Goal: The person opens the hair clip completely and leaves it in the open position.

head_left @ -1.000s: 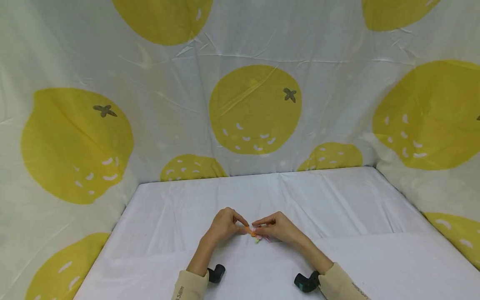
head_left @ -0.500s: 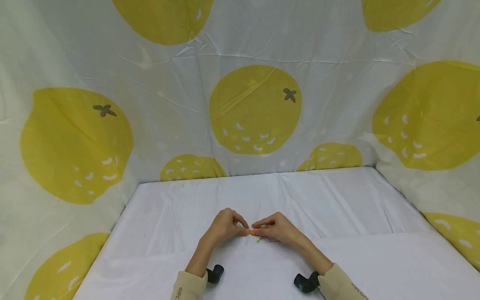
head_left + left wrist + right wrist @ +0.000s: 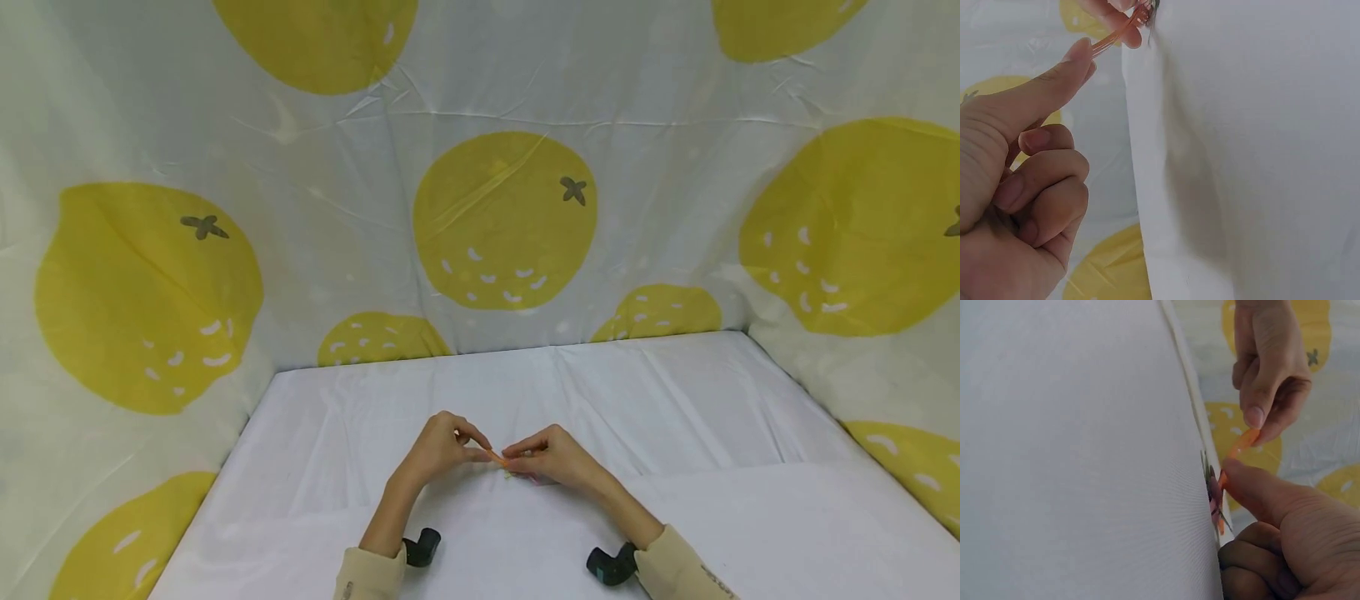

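Observation:
A thin, translucent orange band (image 3: 496, 457) stretches between the two hands, just above the white cloth. In the left wrist view the band (image 3: 1113, 39) looks like several strands side by side. My left hand (image 3: 437, 451) pinches one end between thumb and forefinger, its other fingers curled in. The right hand (image 3: 558, 457) pinches the other end with thumb and finger. By the right thumb, a small pink and green bunch (image 3: 1215, 494) shows in the right wrist view; its kind is unclear and the fingers partly hide it.
A white cloth (image 3: 712, 517) covers the tabletop, with creases running across it. Hangings printed with yellow lemons (image 3: 506, 221) stand at the back and both sides. A black wrist device (image 3: 422, 547) sits at the left cuff, another device (image 3: 611, 565) at the right.
The left hand has shifted slightly left and up, and the orange band between the hands now looks thinner and tauter. The right hand stays nearly in place. The head view has tilted slightly.

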`<control>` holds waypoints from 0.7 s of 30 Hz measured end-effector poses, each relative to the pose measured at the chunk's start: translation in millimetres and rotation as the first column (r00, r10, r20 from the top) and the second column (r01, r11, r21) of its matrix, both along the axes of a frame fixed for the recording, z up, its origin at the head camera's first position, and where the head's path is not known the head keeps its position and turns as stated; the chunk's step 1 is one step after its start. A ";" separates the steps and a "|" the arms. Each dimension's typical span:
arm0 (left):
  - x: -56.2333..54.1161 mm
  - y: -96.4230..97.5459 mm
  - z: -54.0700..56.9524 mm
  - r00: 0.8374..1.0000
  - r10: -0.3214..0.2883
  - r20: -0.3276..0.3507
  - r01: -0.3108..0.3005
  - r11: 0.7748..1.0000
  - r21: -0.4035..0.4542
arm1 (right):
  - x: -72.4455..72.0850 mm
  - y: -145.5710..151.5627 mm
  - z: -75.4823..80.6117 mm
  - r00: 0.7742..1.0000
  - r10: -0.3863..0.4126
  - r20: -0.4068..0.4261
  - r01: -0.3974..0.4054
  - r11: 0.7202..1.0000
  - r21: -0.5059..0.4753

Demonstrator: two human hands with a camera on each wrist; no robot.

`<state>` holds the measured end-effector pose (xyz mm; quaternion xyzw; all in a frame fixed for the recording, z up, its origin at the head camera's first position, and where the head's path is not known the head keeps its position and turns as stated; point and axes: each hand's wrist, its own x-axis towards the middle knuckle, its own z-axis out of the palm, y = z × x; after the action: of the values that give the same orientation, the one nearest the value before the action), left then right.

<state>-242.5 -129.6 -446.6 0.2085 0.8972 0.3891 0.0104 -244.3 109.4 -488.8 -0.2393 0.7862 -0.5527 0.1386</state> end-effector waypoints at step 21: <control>1.6 3.6 2.2 0.996 0.080 -0.029 -0.077 0.992 0.099 | -0.4 -3.1 4.8 0.986 -0.120 -0.113 0.117 0.992 -0.037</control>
<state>-240.9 -126.0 -444.4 0.1798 0.8845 0.4294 -0.0297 -244.7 106.3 -484.0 -0.2256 0.7972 -0.5571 0.0563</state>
